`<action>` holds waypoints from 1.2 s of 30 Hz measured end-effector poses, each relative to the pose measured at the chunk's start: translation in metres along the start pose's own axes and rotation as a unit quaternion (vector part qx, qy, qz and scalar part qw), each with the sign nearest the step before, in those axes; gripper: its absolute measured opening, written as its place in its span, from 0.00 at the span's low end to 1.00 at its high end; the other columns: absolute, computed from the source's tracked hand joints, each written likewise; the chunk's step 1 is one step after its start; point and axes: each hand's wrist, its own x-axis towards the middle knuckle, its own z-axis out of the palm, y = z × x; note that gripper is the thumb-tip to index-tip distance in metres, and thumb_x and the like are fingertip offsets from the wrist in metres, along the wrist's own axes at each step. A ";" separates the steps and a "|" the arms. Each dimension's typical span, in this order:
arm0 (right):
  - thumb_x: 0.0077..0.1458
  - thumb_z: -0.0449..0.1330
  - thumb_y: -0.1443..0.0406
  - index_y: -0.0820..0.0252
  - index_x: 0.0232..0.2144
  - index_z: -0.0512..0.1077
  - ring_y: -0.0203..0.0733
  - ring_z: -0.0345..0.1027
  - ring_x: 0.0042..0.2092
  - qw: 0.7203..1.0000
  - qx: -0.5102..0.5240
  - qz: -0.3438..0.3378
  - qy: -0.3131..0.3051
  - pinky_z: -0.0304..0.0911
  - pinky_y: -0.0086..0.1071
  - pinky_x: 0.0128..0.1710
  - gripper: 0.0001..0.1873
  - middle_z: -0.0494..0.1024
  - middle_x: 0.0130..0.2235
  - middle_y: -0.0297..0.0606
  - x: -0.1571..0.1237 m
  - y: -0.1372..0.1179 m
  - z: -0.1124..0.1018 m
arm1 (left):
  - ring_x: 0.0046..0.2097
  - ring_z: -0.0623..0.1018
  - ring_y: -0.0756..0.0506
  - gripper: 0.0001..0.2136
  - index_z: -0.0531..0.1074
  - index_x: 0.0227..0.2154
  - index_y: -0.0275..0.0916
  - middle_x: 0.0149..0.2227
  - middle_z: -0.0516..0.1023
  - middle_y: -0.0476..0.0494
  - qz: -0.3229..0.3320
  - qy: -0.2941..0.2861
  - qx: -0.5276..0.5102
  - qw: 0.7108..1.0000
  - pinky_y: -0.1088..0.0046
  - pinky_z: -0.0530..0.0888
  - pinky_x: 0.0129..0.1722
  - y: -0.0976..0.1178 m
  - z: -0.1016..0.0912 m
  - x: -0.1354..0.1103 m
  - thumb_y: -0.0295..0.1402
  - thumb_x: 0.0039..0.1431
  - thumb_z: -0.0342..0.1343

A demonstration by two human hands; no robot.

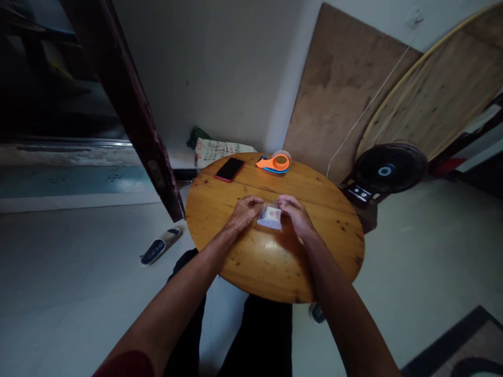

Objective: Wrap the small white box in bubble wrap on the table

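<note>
A small pale packet [269, 217] in clear, shiny plastic, with a white label and reddish print, sits low over the middle of the round wooden table. My left hand [247, 211] pinches its far left side, fingers curled in. On the opposite side, the fingers of my right hand [294, 212] are closed at the packet's far right corner. The fingertips partly cover its upper edges. What exactly is inside the plastic is too small to make out.
An orange and blue tape dispenser [277, 163] and a red-edged phone [229, 169] lie at the round table's [271, 272] far side. A dark fan [389, 168] stands to the right. Slippers [159, 246] are on the floor at left, near a dark door frame [129, 89].
</note>
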 end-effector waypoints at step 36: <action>0.42 0.64 0.56 0.57 0.39 0.72 0.42 0.71 0.41 0.982 -0.113 -0.118 0.095 0.65 0.38 0.45 0.21 0.78 0.39 0.39 0.022 0.018 0.006 | 0.32 0.73 0.50 0.10 0.72 0.32 0.36 0.32 0.75 0.47 0.070 -0.084 0.105 0.988 0.75 0.70 0.33 0.002 0.007 -0.010 0.35 0.47 0.60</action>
